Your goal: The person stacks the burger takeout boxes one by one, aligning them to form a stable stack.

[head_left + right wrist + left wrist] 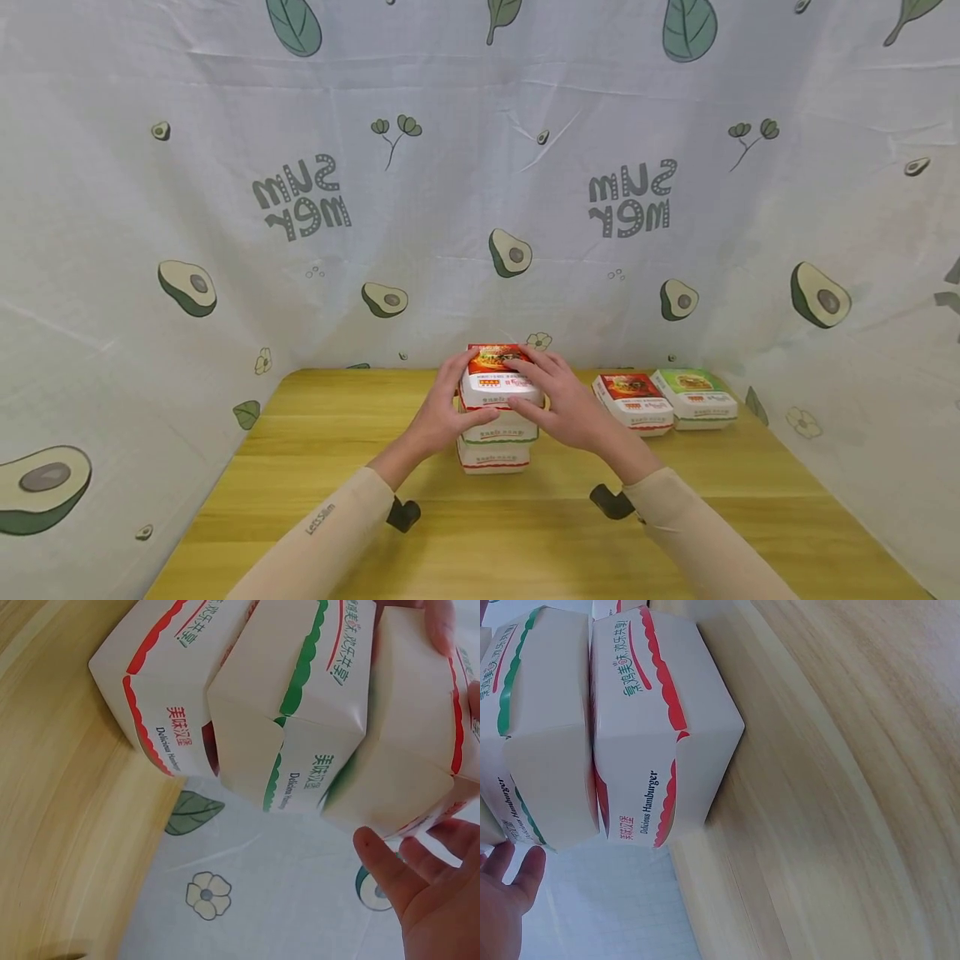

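Three white hamburger boxes stand in a stack on the table. The bottom box (641, 690) has red scalloped trim, and the middle box (292, 697) has green. Uppermost is a red-trimmed box (498, 385) with a burger picture on its lid, sitting slightly askew over the middle one. My left hand (444, 412) holds this top box at its left side, thumb across the front. From the right, my right hand (570, 404) grips the same box, thumb at the front and fingers over the lid's edge. The left wrist view shows only some left fingers (529, 877).
Two more hamburger boxes stand side by side at the back right, one with a red lid (633, 400) and one with a green lid (693, 396). The wooden table (525, 542) ends at a white curtain (450, 192) printed with avocados, behind and at both sides.
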`<state>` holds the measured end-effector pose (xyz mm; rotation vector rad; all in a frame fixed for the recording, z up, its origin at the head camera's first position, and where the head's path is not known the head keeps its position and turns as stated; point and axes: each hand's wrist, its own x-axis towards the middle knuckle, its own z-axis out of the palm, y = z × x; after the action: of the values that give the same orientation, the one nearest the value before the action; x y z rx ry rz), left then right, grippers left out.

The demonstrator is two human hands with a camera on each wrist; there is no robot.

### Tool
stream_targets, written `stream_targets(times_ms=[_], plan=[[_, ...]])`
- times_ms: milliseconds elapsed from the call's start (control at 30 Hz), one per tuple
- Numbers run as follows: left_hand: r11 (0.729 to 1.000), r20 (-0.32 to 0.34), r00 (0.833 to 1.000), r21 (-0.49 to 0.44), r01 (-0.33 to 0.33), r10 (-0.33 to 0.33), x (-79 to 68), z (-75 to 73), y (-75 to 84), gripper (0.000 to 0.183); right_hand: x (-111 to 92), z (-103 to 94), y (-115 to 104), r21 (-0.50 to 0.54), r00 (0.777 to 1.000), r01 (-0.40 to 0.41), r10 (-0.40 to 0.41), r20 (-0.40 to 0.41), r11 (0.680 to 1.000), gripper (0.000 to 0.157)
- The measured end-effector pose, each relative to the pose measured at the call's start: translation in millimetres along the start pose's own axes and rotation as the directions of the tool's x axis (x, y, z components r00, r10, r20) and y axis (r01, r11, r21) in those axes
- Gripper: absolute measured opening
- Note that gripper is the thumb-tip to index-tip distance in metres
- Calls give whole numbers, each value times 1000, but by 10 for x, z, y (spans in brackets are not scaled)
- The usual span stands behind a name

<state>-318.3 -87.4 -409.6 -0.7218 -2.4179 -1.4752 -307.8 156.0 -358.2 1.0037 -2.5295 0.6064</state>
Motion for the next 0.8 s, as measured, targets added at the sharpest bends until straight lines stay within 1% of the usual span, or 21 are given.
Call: stream_targets(times_ms=[167, 367, 633, 800], plan=[[1000, 4, 1000, -8, 7, -7, 12, -7, 2, 92, 8, -7, 13, 1, 1000, 9, -9, -7, 1000, 61], [1000, -3, 1000, 4, -1, 1, 19, -15, -4, 91, 8, -18, 23, -11, 1000, -1, 1, -11, 1000, 61], [1000, 7, 1000, 1, 25, -25, 15, -30, 25, 93, -27, -48, 26, 20, 1000, -26, 26, -16, 999, 62], [1000, -1, 1000, 6, 25, -25, 9, -32, 39, 93, -69, -55, 66, 19, 999, -22, 23, -43, 1000, 61]])
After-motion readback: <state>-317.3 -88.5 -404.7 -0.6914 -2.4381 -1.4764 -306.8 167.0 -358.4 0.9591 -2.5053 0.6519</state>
